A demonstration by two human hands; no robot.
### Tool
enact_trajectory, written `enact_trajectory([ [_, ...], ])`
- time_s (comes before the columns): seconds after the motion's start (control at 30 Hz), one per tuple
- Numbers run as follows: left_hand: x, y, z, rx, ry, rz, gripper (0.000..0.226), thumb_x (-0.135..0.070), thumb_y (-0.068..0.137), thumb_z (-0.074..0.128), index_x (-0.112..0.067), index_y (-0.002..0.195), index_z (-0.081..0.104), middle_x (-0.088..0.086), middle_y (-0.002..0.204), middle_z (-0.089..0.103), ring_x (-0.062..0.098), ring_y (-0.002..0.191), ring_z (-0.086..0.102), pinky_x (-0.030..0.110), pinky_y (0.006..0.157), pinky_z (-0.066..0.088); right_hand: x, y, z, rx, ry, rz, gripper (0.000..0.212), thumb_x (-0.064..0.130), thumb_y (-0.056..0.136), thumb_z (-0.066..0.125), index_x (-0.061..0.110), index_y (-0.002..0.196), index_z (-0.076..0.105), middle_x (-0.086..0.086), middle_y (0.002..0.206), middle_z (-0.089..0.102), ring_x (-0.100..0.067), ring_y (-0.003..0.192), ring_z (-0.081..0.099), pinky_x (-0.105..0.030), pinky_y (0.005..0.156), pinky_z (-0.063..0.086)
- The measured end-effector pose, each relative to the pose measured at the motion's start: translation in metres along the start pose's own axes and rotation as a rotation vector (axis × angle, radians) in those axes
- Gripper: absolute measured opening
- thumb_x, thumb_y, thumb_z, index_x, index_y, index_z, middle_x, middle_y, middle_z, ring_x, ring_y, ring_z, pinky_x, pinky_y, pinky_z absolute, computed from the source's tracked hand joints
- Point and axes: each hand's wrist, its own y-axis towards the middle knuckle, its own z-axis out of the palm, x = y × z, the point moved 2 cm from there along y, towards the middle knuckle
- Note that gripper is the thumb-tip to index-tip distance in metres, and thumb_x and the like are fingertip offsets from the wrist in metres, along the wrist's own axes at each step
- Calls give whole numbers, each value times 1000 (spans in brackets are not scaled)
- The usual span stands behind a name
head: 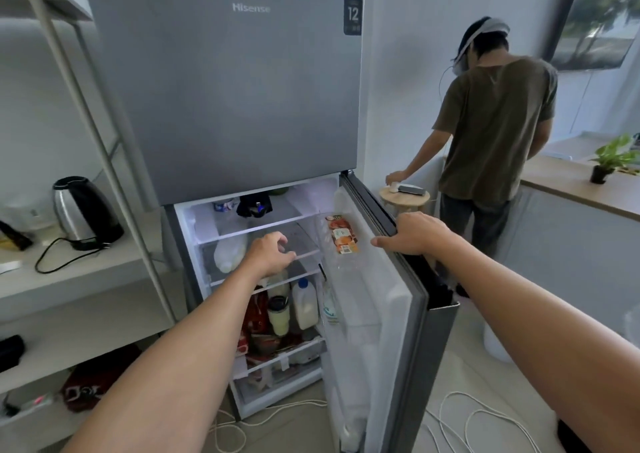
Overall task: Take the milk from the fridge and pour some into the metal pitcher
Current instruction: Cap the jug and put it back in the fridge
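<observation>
Shelving of pale painted metal (pixel 69 272) is seen at the far left, carrying a steel-and-black electric kettle (pixel 85 210) with its cord trailing. Next comes the tall grey two-door fridge (pixel 221 89), whose lower compartment stands open. The left hand (pixel 268 255) is extended into that compartment at the level of a glass shelf, its fingers loosely curled and apart, closed on nothing; it is judged to be reaching for the milk. The white plastic milk jug with a blue cap (pixel 304 305) stands on the shelf just below that hand, beside a pale lidded tumbler (pixel 278 319). The right hand (pixel 412 232) is clamped over the top edge of the open grey fridge door (pixel 405 314), presumably to keep it open. The metal pitcher is not in view. Further right, another person in an olive shirt (pixel 495 134) stands at a wooden counter (pixel 571 182); white cables (pixel 467 414) lie on the pale floor.
</observation>
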Motion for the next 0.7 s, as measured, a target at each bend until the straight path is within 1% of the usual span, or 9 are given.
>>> enact_trajectory([
  [0.17,28,-13,-14,-70,-88,-64,44,-27,93,66,-13,134,58,8,126,68,25,115,63,34,98,51,41,1,6,5,6,-166,56,72,85,48,19,68,47,3,72,55,-22,75,57,-36,72,45],
  [0.23,41,-19,-19,-101,-107,-90,39,-20,93,63,-12,131,59,9,124,68,26,114,64,33,97,51,55,1,9,14,47,-247,57,69,90,45,15,72,53,1,72,56,-23,76,59,-35,68,44],
  [0.3,54,-24,-24,-110,-124,-110,35,-8,94,56,-9,130,60,9,121,68,26,111,63,28,88,49,67,2,13,50,111,-338,59,61,95,43,7,76,58,-3,74,59,-25,77,60,-34,64,43],
  [0.37,70,-33,-30,-96,-124,-146,39,2,93,49,-10,128,60,7,117,66,25,107,62,27,81,46,82,3,20,93,187,-443,55,53,98,43,6,73,56,-4,73,59,-25,76,59,-34,65,43],
  [0.47,100,-41,-36,-118,-165,-180,42,9,88,44,-12,120,61,20,121,66,39,112,62,43,89,51,114,6,34,102,231,-613,46,50,94,53,8,82,66,-5,87,66,-23,85,63,-39,79,52],
  [0.53,116,-53,-40,-154,-170,-213,44,10,88,44,-9,123,61,17,118,66,34,107,63,37,86,51,141,7,42,79,223,-696,37,52,89,59,17,94,70,2,100,66,-19,96,62,-38,85,51],
  [0.6,124,-68,-45,-185,-196,-265,50,12,85,46,-7,128,59,16,121,65,32,108,63,32,85,51,169,9,46,25,178,-726,38,52,89,59,20,107,67,2,111,62,-21,104,59,-36,85,49],
  [0.63,126,-74,-45,-177,-202,-296,54,14,83,50,-7,131,58,17,123,63,33,108,63,30,84,49,179,11,48,-12,154,-726,39,50,91,59,19,113,65,0,115,60,-22,107,58,-36,84,47],
  [0.7,137,-83,-47,-148,-213,-349,64,12,78,69,-6,138,53,18,129,60,30,103,61,31,84,50,202,21,54,-76,135,-711,40,48,93,57,18,119,62,-2,119,58,-25,111,57,-36,82,45],
])
